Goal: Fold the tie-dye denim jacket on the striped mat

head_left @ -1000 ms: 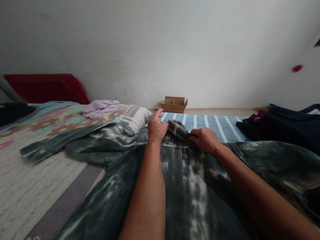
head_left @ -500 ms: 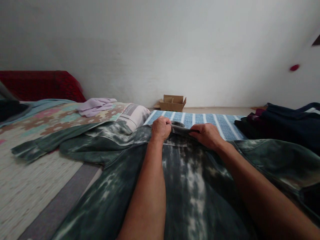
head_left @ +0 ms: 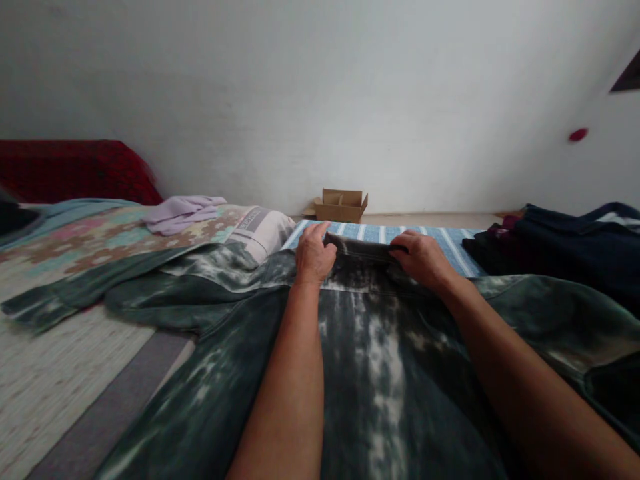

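two hands are spreading wider than a moment ago, left hand (head_left: 314,255) and right hand (head_left: 424,260) pinching the collar (head_left: 363,249) straighter, the green shirt (head_left: 353,360) lying toward the far edge of the striped sheet (head_left: 450,244).

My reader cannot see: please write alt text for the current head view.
The right hand pinches and the left hand touches the collar of a spread-out dark green jacket. Beyond are a blue striped cloth and a cardboard box; dark clothes lie right, a lilac cloth left.
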`<state>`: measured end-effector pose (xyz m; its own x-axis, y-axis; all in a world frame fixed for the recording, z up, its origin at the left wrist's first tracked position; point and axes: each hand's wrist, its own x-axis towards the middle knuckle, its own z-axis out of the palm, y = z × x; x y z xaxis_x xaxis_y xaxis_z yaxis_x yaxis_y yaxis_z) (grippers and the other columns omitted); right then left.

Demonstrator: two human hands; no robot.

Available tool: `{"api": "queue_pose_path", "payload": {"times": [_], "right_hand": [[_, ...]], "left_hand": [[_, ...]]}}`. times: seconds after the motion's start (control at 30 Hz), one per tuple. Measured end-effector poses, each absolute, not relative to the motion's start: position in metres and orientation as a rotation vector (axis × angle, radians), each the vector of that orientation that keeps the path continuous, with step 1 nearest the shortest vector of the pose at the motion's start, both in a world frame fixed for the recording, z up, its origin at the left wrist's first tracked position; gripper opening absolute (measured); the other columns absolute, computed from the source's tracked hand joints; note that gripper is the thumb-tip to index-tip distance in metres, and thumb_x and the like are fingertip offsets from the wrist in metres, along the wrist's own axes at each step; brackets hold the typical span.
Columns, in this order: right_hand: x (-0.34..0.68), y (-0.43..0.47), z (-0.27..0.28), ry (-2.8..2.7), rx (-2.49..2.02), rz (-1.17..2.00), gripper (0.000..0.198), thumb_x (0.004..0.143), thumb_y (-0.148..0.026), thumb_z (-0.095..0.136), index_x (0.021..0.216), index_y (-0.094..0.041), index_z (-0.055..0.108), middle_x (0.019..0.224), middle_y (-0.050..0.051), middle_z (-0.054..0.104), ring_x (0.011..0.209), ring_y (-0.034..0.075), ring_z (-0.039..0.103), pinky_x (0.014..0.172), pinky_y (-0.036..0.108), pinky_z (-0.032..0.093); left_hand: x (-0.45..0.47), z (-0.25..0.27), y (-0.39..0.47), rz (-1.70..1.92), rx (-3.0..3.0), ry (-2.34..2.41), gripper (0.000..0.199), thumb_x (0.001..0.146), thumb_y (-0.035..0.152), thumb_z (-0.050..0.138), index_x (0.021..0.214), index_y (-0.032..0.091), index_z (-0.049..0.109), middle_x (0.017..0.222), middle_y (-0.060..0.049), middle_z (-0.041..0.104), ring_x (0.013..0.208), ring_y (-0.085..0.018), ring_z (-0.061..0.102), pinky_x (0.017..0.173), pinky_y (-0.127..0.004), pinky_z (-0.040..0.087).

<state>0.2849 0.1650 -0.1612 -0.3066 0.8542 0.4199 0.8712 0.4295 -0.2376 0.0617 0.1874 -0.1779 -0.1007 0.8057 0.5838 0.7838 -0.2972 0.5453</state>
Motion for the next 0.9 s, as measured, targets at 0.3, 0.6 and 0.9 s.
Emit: {"api": "queue_pose_path", "payload": {"times": [0.3, 0.6, 0.9], "right_hand": [[0.278, 0.166, -0.164, -2.091, -1.600, -0.219, 0.029, 0.091, -0.031, 0.039, 0.105, -0.022, 0.062, 0.107, 0.008, 0.059, 0.087, 0.022, 0.055, 0.067, 0.028, 0.037], [0.275, 0.220, -0.137, -2.056, -1.814, -0.308, 0.031, 0.093, -0.026, 0.034, 0.114, -0.020, 0.056, 0.106, 0.011, 0.056, 0.089, 0.023, 0.055, 0.069, 0.029, 0.037], [0.243, 0.173, -0.160, -2.521, -1.540, -0.496, 0.027, 0.092, -0.024, 0.035, 0.102, -0.019, 0.059, 0.101, 0.011, 0.059, 0.092, 0.023, 0.052, 0.077, 0.031, 0.035]], "left_hand": [[0.065, -0.188, 0.184, 1.271, 1.632, 2.228, 0.028, 0.074, 0.036, 0.059, 0.096, 0.019, 0.060, 0.090, -0.010, 0.067, 0.093, -0.026, 0.061, 0.081, -0.035, 0.044], [0.064, -0.209, 0.192, 1.131, 1.680, 1.973, 0.031, 0.067, 0.007, 0.054, 0.094, 0.021, 0.062, 0.111, -0.010, 0.063, 0.112, -0.026, 0.053, 0.095, -0.035, 0.036], [0.074, -0.217, 0.188, 0.682, 1.942, 2.102, 0.034, 0.084, 0.024, 0.042, 0.115, 0.023, 0.054, 0.135, -0.013, 0.046, 0.128, -0.028, 0.036, 0.102, -0.049, 0.026]]}}
